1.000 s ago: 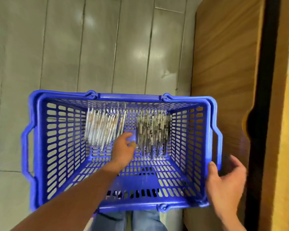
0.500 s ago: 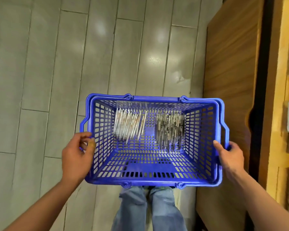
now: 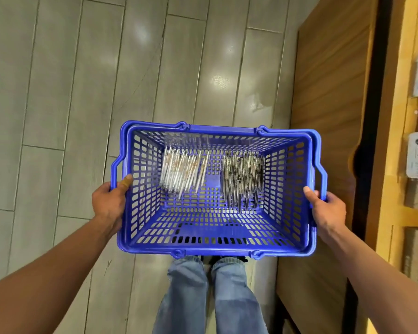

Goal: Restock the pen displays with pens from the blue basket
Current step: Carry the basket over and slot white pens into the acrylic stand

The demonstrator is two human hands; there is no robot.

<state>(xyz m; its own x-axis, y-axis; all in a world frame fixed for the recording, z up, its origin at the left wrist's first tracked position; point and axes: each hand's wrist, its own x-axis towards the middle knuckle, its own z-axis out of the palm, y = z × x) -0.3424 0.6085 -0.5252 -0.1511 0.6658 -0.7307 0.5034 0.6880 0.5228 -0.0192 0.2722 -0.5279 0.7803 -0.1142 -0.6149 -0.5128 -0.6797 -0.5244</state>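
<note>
Basket (image 3: 309,179) between hands, left hand (image 3: 109,206), right hand (image 3: 326,208), gripping rims.

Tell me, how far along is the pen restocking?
Barely begun. Nothing looks restocked. In hand: left hand and right hand each grip a side of the blue plastic basket. Left: the white pens and dark pens inside must reach displays, none visible.

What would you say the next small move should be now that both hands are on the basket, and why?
Probably turn and carry the blue basket toward the shelving on the right. The left hand and right hand each grip a side, the basket is held above the floor, and both pen bundles, white and dark, lie inside, none picked out.
</note>
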